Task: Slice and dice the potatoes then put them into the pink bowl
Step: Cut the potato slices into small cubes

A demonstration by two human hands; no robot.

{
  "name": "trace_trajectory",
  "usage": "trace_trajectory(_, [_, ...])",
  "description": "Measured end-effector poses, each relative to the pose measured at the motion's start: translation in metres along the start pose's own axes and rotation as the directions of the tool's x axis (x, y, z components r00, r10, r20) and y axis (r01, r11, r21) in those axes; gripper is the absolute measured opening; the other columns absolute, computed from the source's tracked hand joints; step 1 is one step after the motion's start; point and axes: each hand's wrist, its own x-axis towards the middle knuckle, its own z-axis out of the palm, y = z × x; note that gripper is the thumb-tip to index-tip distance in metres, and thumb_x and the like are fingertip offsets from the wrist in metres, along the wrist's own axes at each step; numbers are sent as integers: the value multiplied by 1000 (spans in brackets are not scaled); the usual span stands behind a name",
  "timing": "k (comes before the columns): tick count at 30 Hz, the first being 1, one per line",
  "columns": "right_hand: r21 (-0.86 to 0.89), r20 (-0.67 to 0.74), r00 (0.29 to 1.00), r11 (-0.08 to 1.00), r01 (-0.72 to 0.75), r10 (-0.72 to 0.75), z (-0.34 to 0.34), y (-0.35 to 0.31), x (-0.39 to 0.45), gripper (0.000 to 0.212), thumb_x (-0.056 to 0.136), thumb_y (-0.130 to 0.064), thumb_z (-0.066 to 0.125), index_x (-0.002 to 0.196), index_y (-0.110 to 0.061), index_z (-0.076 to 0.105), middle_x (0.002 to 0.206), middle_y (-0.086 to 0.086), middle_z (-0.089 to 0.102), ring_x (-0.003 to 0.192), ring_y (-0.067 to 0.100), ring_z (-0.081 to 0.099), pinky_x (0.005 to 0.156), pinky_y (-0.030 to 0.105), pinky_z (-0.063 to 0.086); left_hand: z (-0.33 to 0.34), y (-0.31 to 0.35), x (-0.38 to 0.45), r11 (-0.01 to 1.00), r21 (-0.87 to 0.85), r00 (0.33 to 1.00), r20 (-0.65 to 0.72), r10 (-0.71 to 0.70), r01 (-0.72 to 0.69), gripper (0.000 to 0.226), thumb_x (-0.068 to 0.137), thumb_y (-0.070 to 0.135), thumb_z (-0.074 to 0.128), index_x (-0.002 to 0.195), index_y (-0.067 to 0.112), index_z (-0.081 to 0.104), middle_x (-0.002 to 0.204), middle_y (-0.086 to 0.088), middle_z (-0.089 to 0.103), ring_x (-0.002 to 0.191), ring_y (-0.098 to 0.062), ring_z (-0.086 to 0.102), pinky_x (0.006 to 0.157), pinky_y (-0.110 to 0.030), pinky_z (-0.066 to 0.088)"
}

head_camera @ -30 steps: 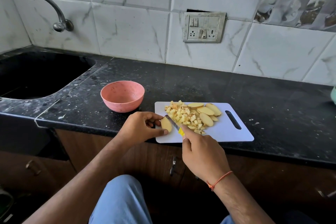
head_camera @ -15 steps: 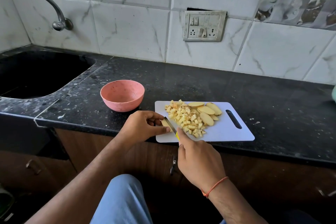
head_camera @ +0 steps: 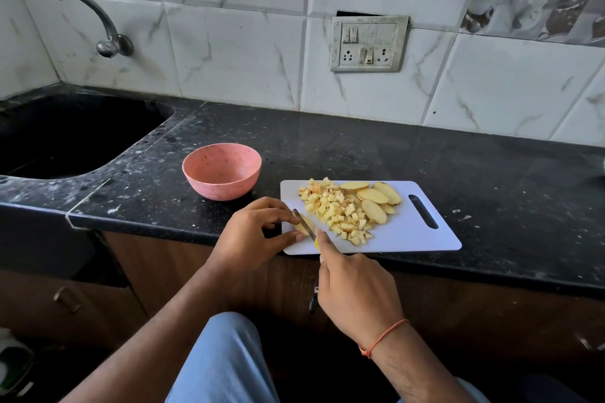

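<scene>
- Two hands work at the near left corner of a white cutting board (head_camera: 422,240) that lies on the black tabletop (head_camera: 360,147).
- Left hand (head_camera: 252,235): its thumb and fingers are curled around a potato slice (head_camera: 305,226), pinning it to the board near the board's left edge.
- Right hand (head_camera: 355,294): fingers wrapped around the yellow handle of a knife (head_camera: 306,224), with the forefinger stretched along the top. The blade lies across the pinned slice, its tip pointing away from the person and to the left.
- An orange thread (head_camera: 383,335) is tied around the right wrist.
- A heap of diced potato (head_camera: 337,211) covers the middle of the board, just right of the blade.
- Several uncut oval potato slices (head_camera: 373,203) lie overlapping at the far right side of the heap, between the dice and the board's handle slot.
- Pink bowl (head_camera: 222,170): upright on the tabletop, just left of the board's far corner, and no potato shows inside it.
- A dark sink (head_camera: 65,134) is set into the tabletop at far left, with a metal tap (head_camera: 98,23) on the tiled wall above it.
- A switch-and-socket plate (head_camera: 368,42) is fixed to the wall behind the board.
- One knee in light blue cloth shows at the bottom of the view, between the forearms.
</scene>
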Motion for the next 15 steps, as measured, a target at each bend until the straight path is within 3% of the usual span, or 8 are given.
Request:
trace_trajectory(7, [34,7,1000,999,5,-5,1,5,2,55,109,-40,31,163,-36,18,76,-6,58,67,11,55,56,29,42,-2,1,7,1000,-3,1000,4,12,-12,30,75,50,90,100,35,86,109,22,73,109,-4,70,83,-26,58])
trace_trajectory(15, [49,-23,1000,999,12,-11,-3,7,5,56,109,-37,32,164,-35,19,74,-9,55,63,9,50,51,24,35,2,-6,7,1000,-15,1000,-14,17,-17,27,77,48,89,100,35,87,107,21,74,102,-8,72,82,-31,60])
